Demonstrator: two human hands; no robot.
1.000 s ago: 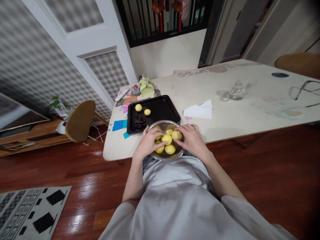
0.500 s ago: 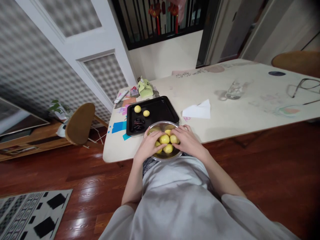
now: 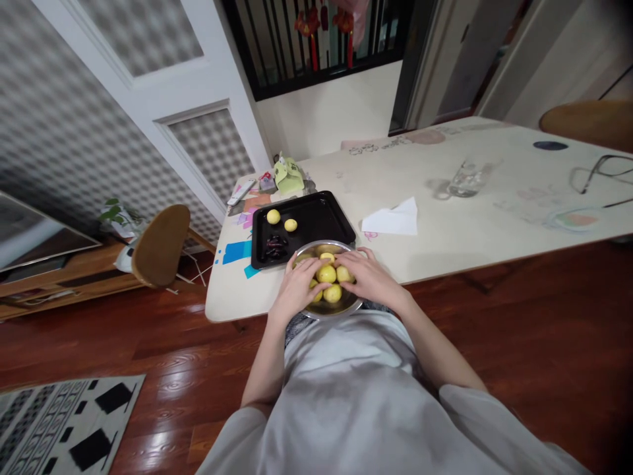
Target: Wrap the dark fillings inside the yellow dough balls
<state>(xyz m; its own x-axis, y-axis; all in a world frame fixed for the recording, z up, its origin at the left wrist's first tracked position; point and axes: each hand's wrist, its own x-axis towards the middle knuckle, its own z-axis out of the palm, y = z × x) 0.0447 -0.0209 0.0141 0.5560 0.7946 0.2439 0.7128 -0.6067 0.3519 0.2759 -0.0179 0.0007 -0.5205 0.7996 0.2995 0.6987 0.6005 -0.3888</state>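
Both hands reach into a metal bowl (image 3: 346,305) that sits at the near edge of the desk (image 3: 445,237), right against the person's body. The bowl holds several yellow dough balls (image 3: 332,293). The left hand (image 3: 295,287) rests over the bowl's left side and the right hand (image 3: 370,277) over its right side, fingers curled loosely among the balls. The fingertips of both meet around 1 ball (image 3: 326,273) at the middle of the bowl, touching it; I cannot tell whether either hand truly grips it.

Just behind the bowl lies a black baking tray (image 3: 321,221) with 2 yellow balls (image 3: 273,216) in its far left corner and a dark clump (image 3: 275,245) near its front left. A white paper napkin (image 3: 393,219) lies to the right of the tray, and a glass (image 3: 465,179) stands farther back on the desk.
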